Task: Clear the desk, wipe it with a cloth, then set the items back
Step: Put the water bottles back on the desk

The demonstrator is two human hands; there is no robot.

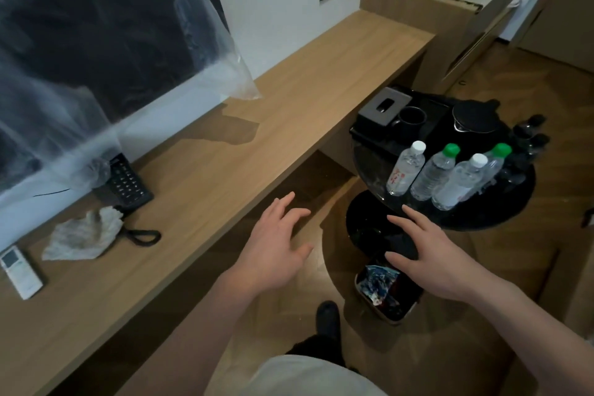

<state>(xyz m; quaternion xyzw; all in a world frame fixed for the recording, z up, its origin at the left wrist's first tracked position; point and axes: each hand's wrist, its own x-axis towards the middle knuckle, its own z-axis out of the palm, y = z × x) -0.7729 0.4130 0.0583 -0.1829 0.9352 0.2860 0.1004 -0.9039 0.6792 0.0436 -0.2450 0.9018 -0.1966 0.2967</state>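
The long wooden surface (263, 125) ran from near left to far right, and most of it lay bare. At its near-left end sat a black telephone (127, 182), a crumpled pale cloth (85, 235) just beside its coiled cord, and a white remote (20, 272) nearest the edge.

The rest of the things stood on a round black side table (501, 222) to the right. We judged the black tray (427, 112) on it the heaviest load, stiff and best taken by its two rims, since it held a tissue box (382, 106), a dark mug (411, 119) and a kettle (475, 116); whether mug or kettle held anything we could not tell. Four clear water bottles (446, 173) stood close together at the near rim, seemingly full, so fairly heavy, smooth and likely slippery, each best gripped round the middle. The cloth looked soft and light, to be bunched anywhere.

On the floor a small bin (385, 294) held crumpled wrappers.

Our left hand (273, 247) and right hand (430, 254) hovered spread and grasping nothing, near the bottles
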